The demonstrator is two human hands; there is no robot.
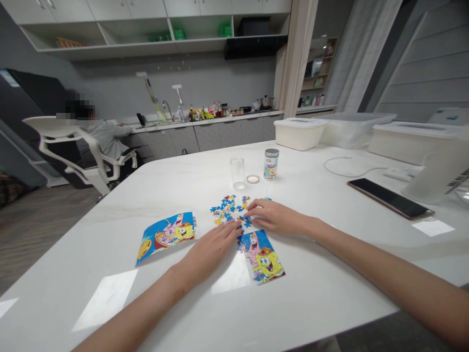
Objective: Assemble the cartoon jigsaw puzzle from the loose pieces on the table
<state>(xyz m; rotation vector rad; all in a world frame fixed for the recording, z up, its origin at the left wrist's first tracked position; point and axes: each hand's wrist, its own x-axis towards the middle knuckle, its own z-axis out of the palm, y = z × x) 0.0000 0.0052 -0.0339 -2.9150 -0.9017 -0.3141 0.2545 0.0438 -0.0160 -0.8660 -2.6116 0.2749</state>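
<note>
Pieces (224,204) lie beyond the puzzle (266,263), probably for easy reach by left hand (214,245), fingers together, and curled right hand (277,216), either's pinch unclear.

Right: smartphone (389,197), screen up, with lidded storage boxes (297,135) behind it. Rear: kitchen counter (209,135) beneath a black range hood (252,47). Left: person (100,139) seated in a white-framed office chair (49,125).
</note>
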